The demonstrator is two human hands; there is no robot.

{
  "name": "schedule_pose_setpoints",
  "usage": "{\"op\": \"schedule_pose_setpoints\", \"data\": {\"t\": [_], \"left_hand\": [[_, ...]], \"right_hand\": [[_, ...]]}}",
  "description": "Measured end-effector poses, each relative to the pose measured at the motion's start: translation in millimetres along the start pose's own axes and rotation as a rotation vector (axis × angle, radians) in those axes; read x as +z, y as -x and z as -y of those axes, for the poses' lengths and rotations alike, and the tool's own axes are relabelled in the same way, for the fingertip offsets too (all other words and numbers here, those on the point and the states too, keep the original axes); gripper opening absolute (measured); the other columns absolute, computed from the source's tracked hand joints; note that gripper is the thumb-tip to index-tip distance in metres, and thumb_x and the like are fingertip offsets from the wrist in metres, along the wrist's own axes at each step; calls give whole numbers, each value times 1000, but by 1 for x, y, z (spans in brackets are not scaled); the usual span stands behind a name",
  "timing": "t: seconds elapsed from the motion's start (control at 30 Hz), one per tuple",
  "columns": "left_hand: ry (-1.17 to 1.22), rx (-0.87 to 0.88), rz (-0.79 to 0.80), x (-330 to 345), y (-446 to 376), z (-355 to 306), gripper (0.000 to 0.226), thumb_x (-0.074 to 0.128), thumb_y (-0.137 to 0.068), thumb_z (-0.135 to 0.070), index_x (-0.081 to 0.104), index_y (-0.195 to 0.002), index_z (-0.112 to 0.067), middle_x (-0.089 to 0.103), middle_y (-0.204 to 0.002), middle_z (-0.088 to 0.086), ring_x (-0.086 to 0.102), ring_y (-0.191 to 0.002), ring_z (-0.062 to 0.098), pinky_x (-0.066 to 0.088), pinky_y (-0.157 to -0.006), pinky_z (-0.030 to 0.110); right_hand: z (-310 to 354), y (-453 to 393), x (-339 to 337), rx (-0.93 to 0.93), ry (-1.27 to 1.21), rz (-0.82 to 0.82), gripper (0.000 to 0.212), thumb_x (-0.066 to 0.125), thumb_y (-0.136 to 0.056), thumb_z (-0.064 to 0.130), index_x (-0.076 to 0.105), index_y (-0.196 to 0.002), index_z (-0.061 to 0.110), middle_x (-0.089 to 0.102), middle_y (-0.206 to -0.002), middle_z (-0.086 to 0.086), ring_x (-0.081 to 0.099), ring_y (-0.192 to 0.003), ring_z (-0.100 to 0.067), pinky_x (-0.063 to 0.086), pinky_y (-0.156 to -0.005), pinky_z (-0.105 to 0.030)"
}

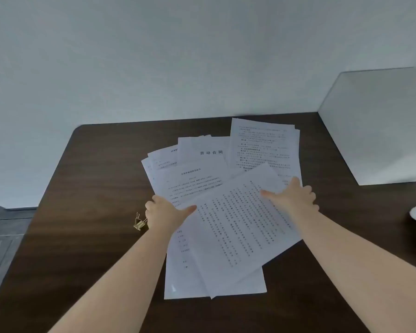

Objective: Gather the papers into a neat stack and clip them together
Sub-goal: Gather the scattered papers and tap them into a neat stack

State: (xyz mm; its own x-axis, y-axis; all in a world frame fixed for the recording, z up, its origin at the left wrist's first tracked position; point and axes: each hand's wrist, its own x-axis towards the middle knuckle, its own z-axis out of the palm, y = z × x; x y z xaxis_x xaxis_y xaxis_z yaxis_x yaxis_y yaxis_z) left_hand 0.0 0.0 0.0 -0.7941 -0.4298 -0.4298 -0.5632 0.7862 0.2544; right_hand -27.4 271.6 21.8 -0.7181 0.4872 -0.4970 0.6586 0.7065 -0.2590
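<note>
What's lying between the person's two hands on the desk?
In the head view, the tilted top sheet of the spread papers spans from the left hand to the right hand; nothing else lies there.

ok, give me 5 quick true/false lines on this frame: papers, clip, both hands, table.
1. The papers are already squared into one neat stack. False: they lie fanned and overlapping at different angles.
2. The gold binder clip lies on the table beside the left hand. True.
3. The clip is fastened on the sheets. False: it sits apart from them, on bare wood.
4. The right hand rests on the papers' right side. True.
5. The left hand holds the clip. False: it is on the papers' left edge, and the clip lies loose beside it.
</note>
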Motion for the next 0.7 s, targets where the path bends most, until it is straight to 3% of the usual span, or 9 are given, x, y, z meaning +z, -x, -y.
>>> {"op": "schedule_pose_setpoints", "data": {"t": [0.17, 0.43, 0.57, 0.7], "left_hand": [[96, -106, 21, -1, -15, -6, 112, 71, -61, -70, 31, -136, 2, 44, -129, 19, 49, -117, 28, 49, -97, 38], [251, -96, -6, 7, -33, -2, 101, 79, -56, -65, 37, -122, -2, 60, -105, 13, 65, -96, 28, 57, -77, 39], [239, -106, -40, 12, -28, -2, 87, 81, -56, -62, 30, -102, -9, 56, -103, 11, 61, -101, 31, 54, -87, 46], [241, -95, -46, 11, -27, -1, 85, 81, -57, -60, 27, -100, -10, 56, -102, 10, 59, -102, 31, 52, -90, 46]], "right_hand": [[6, -14, 3, 2, -13, -31, 105, 74, -59, 66, 24, -138, 19, 35, -139, -17, 36, -128, -32, 37, -98, -45], [4, -30, 13, -35, -50, -47, 108, 82, -47, 63, 35, -130, 12, 46, -130, -17, 44, -121, -33, 40, -97, -47], [2, -35, 18, -64, -85, -59, 119, 81, -32, 68, 37, -127, 11, 53, -126, -15, 51, -117, -33, 45, -97, -50], [3, -38, 17, -86, -98, -61, 122, 84, -34, 64, 33, -130, 10, 52, -128, -14, 50, -119, -34, 44, -98, -48]]}}
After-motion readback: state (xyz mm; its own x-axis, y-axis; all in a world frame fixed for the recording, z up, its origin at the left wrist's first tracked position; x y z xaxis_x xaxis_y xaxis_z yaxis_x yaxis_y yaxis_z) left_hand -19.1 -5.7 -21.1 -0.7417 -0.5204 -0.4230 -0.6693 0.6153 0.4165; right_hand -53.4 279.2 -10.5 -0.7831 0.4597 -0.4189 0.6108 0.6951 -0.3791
